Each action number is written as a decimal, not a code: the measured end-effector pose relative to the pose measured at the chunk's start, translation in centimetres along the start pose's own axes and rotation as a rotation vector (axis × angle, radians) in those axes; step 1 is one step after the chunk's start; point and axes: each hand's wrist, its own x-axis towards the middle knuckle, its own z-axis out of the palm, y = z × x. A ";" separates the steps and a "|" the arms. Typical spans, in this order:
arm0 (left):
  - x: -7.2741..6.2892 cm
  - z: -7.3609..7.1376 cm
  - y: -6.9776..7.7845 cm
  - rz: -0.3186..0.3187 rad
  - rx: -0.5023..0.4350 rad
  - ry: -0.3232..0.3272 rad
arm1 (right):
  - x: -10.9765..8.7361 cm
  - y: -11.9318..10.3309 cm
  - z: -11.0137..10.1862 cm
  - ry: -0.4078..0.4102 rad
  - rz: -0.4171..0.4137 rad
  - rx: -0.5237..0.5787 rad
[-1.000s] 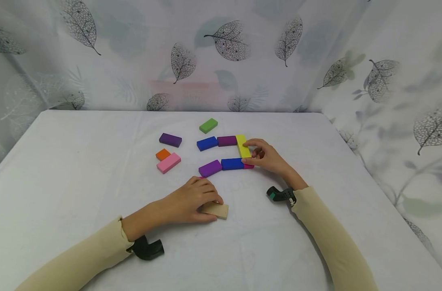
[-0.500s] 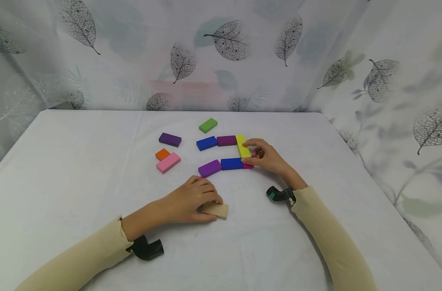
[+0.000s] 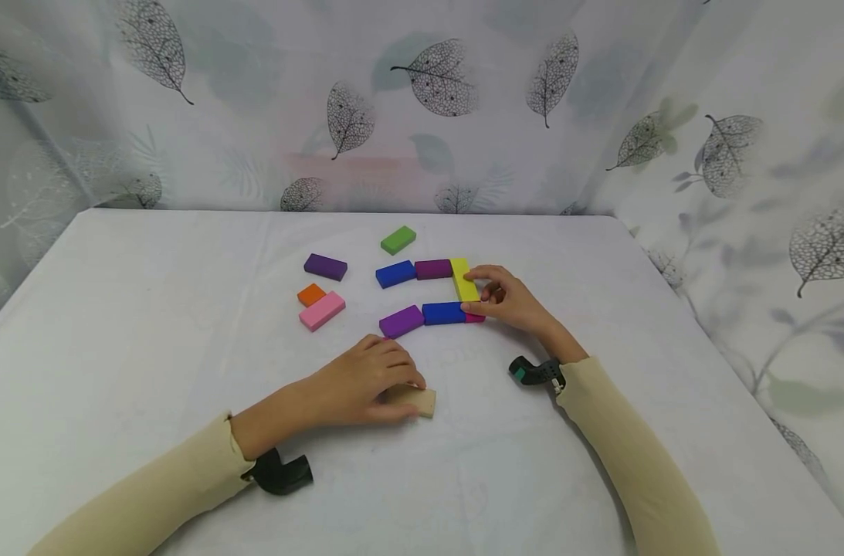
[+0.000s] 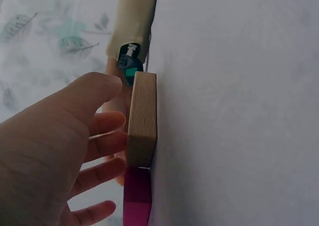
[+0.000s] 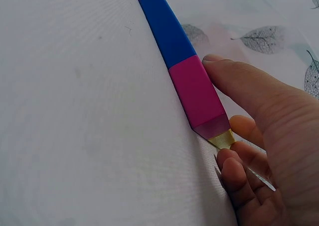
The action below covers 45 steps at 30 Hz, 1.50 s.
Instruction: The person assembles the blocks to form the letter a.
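Observation:
In the head view my left hand [image 3: 366, 382] lies over a plain wooden block [image 3: 422, 400]. Its fingertips meet the block's upper edge in the left wrist view, while the thumb stands a little off it. A magenta block [image 4: 137, 196] adjoins the wooden one, mostly hidden from the head by the hand. My right hand [image 3: 515, 301] rests at the right end of the block row. The thumb touches near the joint of a blue block [image 3: 442, 313] and a pink block [image 5: 197, 91]; the index finger touches a yellow block [image 3: 463, 279].
A violet block [image 3: 401, 321] continues the lower row. Another blue block [image 3: 395, 274] and a maroon block [image 3: 433, 269] form the upper row. Around them lie green [image 3: 398, 240], dark purple [image 3: 325, 267], orange [image 3: 311, 294] and light pink [image 3: 322, 311] blocks on the white table [image 3: 185, 309].
The left thumb has shifted slightly up and onto the near side of the wooden block. The right hand and the blocks show no visible movement.

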 end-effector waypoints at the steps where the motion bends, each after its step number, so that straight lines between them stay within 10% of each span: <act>1: 0.0 -0.1 0.0 0.001 -0.003 0.008 | 0.0 0.0 0.0 0.000 -0.001 -0.001; 38: -2.2 -4.2 -6.0 -0.124 0.071 0.276 | 1.7 4.4 0.3 0.012 -0.023 0.009; 45: -2.9 -5.2 -6.8 -0.271 0.073 0.236 | 1.6 4.4 0.3 0.012 -0.023 0.005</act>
